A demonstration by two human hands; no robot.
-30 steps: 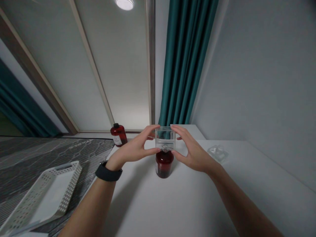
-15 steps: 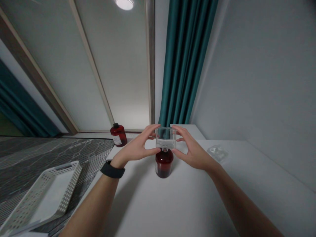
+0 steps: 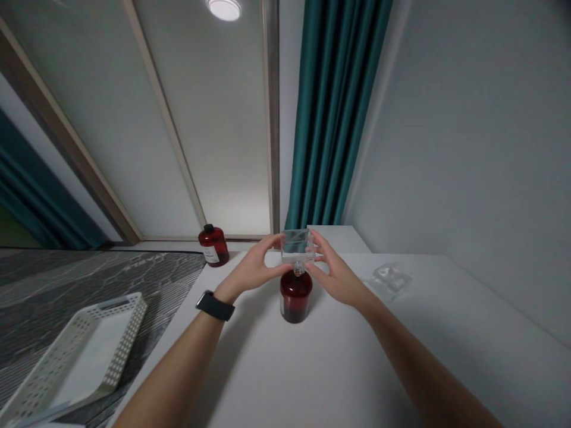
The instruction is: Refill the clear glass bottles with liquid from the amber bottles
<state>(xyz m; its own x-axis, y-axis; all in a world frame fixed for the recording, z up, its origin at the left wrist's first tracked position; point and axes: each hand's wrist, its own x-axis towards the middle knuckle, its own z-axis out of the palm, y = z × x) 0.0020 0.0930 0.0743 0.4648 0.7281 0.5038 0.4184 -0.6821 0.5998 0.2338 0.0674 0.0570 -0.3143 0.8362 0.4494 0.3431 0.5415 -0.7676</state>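
Between the fingertips of both hands I hold a clear, square-sided transparent container (image 3: pixel 296 254). My left hand (image 3: pixel 256 268), with a dark watch on the wrist, grips its left side, thumb low and fingers high. On the opposite side my right hand (image 3: pixel 333 272) pinches it the same way. Directly below stands a dark red-brown bottle (image 3: pixel 296 302), upright on the white table (image 3: pixel 330 368). Its clear neck shows without a cap, right under the container's base. Whether container and neck touch I cannot tell.
A second red-brown bottle (image 3: pixel 214 246) with a black cap and white label stands at the table's far left corner. Crumpled clear plastic (image 3: pixel 390 278) lies to the right. Left of the table is a white perforated basket (image 3: pixel 127 339). Teal curtains (image 3: pixel 336 119) hang behind.
The clear container has shifted slightly left and looks a little turned. My right hand has moved left with it, and my left wrist has swung slightly right. The bottle stays put.
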